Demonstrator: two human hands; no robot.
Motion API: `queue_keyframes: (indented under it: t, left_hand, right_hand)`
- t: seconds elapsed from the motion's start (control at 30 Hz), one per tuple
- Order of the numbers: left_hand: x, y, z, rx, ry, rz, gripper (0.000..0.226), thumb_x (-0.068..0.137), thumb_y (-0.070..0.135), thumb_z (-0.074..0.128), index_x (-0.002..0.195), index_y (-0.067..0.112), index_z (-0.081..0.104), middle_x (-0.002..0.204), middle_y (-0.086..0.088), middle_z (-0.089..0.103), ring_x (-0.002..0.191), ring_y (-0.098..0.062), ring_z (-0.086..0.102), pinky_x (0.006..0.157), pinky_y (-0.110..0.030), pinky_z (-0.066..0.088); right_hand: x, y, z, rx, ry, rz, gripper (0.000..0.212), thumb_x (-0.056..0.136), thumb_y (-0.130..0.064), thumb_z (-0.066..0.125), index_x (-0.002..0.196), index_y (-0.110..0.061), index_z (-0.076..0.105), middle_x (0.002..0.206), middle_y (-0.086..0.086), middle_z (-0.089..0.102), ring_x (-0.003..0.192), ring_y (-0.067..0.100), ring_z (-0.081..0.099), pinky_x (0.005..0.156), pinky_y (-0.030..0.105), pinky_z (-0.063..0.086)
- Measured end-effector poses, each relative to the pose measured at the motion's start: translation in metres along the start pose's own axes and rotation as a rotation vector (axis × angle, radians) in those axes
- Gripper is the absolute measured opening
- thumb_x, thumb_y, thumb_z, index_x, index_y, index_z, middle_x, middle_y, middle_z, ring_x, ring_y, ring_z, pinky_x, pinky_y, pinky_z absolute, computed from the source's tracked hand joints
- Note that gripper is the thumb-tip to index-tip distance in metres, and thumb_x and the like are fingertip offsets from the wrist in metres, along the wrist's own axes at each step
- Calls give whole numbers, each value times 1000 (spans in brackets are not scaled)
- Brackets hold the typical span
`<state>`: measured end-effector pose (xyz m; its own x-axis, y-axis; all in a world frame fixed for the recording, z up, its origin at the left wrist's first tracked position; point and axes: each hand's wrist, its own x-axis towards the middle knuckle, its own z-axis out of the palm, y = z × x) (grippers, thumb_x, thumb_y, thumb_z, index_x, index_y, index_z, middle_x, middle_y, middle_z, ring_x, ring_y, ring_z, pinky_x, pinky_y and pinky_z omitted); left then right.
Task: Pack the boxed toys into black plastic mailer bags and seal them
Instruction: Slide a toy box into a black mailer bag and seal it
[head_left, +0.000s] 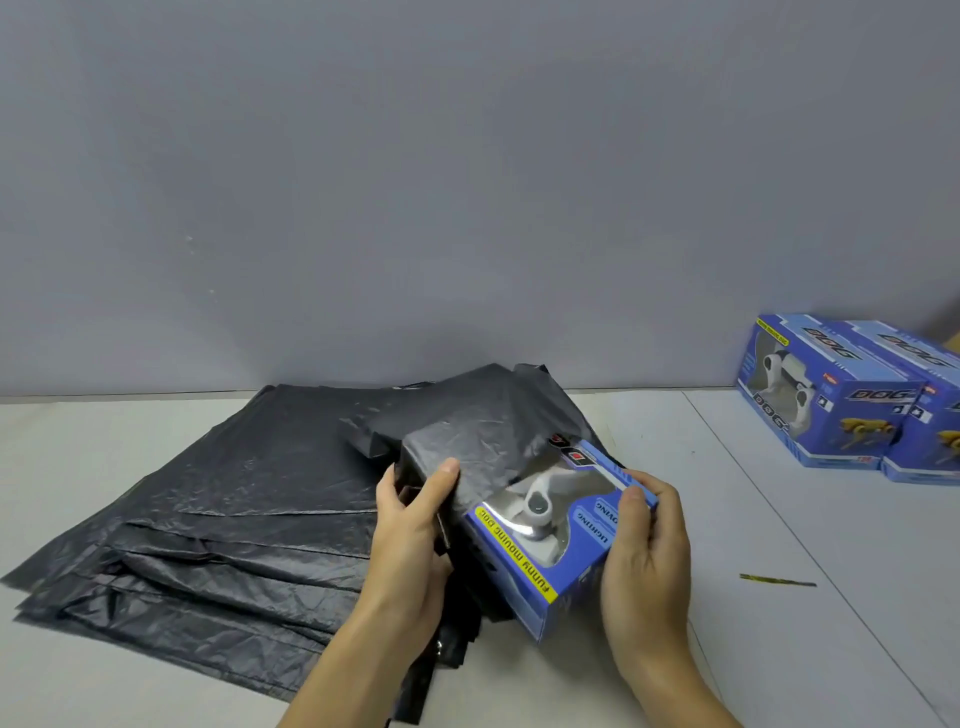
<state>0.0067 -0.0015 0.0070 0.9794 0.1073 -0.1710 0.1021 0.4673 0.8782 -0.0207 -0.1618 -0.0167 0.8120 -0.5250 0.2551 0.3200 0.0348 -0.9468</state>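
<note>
A blue toy box (545, 540) with a clear window and a white robot dog inside sticks halfway out of a black mailer bag (467, 426). My right hand (644, 551) grips the box's exposed near end, thumb on top. My left hand (415, 525) pinches the bag's open edge against the box, thumb on the plastic. The box's far half is hidden under the bag.
A stack of flat black mailer bags (208, 509) lies on the white table (779, 649) to the left. Two more blue boxed toys (831, 400) stand at the back right by the grey wall. A thin yellow-green strip (776, 580) lies to the right.
</note>
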Motion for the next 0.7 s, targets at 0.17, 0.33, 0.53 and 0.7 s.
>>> queue_keyframes:
  t: [0.17, 0.33, 0.53, 0.7]
  left_hand:
    - [-4, -1, 5, -62, -70, -65, 100, 68, 20, 83, 153, 24, 28, 131, -12, 64, 112, -32, 67, 95, -50, 54]
    - [-6, 10, 0, -33, -112, -201, 66, 67, 51, 78, 121, 15, 70, 116, -12, 73, 110, -37, 67, 100, -54, 50]
    - [0, 8, -4, -74, 81, -148, 51, 75, 45, 78, 108, 7, 74, 105, -14, 75, 101, -35, 71, 100, -52, 52]
    - [4, 12, -10, -46, 21, -102, 69, 63, 40, 85, 116, -1, 68, 109, -16, 74, 107, -34, 70, 106, -49, 47]
  right_hand:
    - [7, 3, -4, 35, 58, 39, 18, 106, -31, 41, 99, -35, 57, 84, -11, 71, 73, 1, 70, 49, 14, 50]
    - [2, 2, -2, 48, -56, 3, 15, 102, -37, 41, 102, -37, 57, 82, -15, 72, 74, 4, 71, 51, 17, 53]
    - [3, 1, -3, 91, -368, 6, 25, 88, -30, 59, 112, -26, 63, 100, -2, 73, 86, 13, 72, 64, 20, 54]
    - [6, 3, -2, 87, -356, 11, 27, 92, -21, 67, 118, -25, 66, 103, -2, 74, 91, 17, 72, 71, 22, 56]
